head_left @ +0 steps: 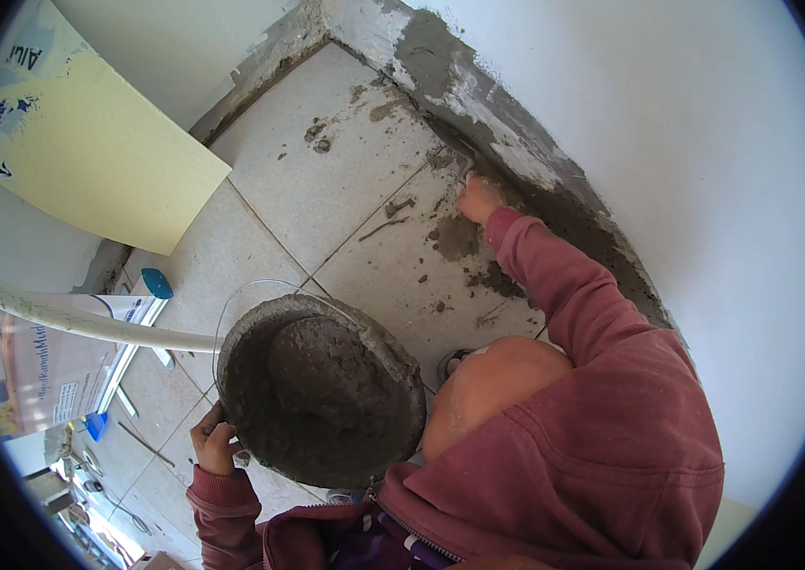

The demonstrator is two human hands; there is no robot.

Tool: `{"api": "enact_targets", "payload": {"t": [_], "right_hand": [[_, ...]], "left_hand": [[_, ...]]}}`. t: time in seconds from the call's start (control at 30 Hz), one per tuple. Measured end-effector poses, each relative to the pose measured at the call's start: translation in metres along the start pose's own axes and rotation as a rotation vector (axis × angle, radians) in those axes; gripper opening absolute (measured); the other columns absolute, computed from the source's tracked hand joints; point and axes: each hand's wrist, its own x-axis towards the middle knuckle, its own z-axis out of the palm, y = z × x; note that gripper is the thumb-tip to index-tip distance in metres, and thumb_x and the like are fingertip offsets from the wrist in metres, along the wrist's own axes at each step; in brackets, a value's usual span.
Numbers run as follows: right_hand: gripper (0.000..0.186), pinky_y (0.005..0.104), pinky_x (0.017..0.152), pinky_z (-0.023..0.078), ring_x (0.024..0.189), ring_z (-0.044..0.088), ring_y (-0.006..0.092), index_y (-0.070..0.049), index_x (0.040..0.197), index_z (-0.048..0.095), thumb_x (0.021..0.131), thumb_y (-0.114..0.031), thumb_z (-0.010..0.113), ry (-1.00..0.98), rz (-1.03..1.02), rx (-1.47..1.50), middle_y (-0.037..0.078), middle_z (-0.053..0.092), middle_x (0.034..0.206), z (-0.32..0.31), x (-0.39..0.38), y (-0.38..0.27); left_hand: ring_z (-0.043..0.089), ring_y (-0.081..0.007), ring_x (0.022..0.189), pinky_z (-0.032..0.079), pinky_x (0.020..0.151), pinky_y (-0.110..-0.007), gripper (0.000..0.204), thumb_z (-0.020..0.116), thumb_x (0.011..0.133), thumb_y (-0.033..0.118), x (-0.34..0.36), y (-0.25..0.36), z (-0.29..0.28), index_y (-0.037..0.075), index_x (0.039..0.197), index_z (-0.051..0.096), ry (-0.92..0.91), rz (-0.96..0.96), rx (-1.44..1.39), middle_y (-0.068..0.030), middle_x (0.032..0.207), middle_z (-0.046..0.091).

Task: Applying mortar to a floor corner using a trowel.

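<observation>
**1 bucket of mortar, 2 hands at work**

While the left hand [213,443] grips the rim of 1 round mortar bucket [319,389], mouth up, on the pale tiled floor [326,180], the right hand [478,199] presses grey mortar [564,209] along the base of the white wall [706,142]; its grip is unclear. 1 yellow board [89,152] leans nearby

Room under renovation (wet mortar [554,204], tiles [326,180])
</observation>
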Motion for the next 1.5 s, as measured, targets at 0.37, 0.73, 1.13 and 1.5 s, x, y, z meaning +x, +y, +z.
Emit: {"api": "enact_targets", "payload": {"t": [0.37,0.73,1.13,1.5], "right_hand": [[0.039,0.0419,0.080,0.045,0.094,0.056,0.0353,0.003,0.109,0.048,0.077,-0.019,0.050,0.080,-0.061,-0.091,0.021,0.057,0.103,0.021,0.008,-0.038],[0.042,0.0410,0.081,0.045,0.096,0.057,0.0336,0.001,0.113,0.046,0.076,-0.019,0.052,0.095,0.145,0.070,0.020,0.059,0.102,0.014,0.046,-0.077],[0.037,0.0442,0.073,0.045,0.086,0.058,0.0360,0.001,0.108,0.046,0.083,-0.026,0.048,0.303,-0.175,0.099,0.023,0.059,0.094,-0.019,0.006,-0.059],[0.026,0.0264,0.042,0.039,0.047,0.047,0.0123,-0.004,0.088,0.049,0.089,-0.030,0.047,0.086,-0.245,1.020,0.003,0.049,0.068,-0.080,0.005,-0.026]], "left_hand": [[0.057,-0.0141,0.072,0.048,0.055,-0.023,0.054,0.041,0.064,0.004,-0.003,0.003,0.006,-0.006,0.116,0.050,0.014,0.021,-0.005,-0.0090,0.095,0.060],[0.057,-0.0151,0.078,0.048,0.061,-0.023,0.052,0.041,0.063,0.004,0.000,0.001,0.005,-0.007,0.113,0.052,-0.033,0.055,-0.010,-0.0088,0.094,0.060],[0.056,-0.0151,0.078,0.046,0.067,-0.024,0.047,0.041,0.062,0.005,-0.001,0.004,0.006,-0.009,0.104,0.056,-0.001,0.043,0.016,-0.0081,0.089,0.061],[0.056,-0.0140,0.072,0.047,0.060,-0.022,0.047,0.042,0.063,0.005,-0.002,0.002,0.008,-0.007,0.106,0.056,-0.007,0.078,-0.007,-0.0066,0.086,0.060]]}}
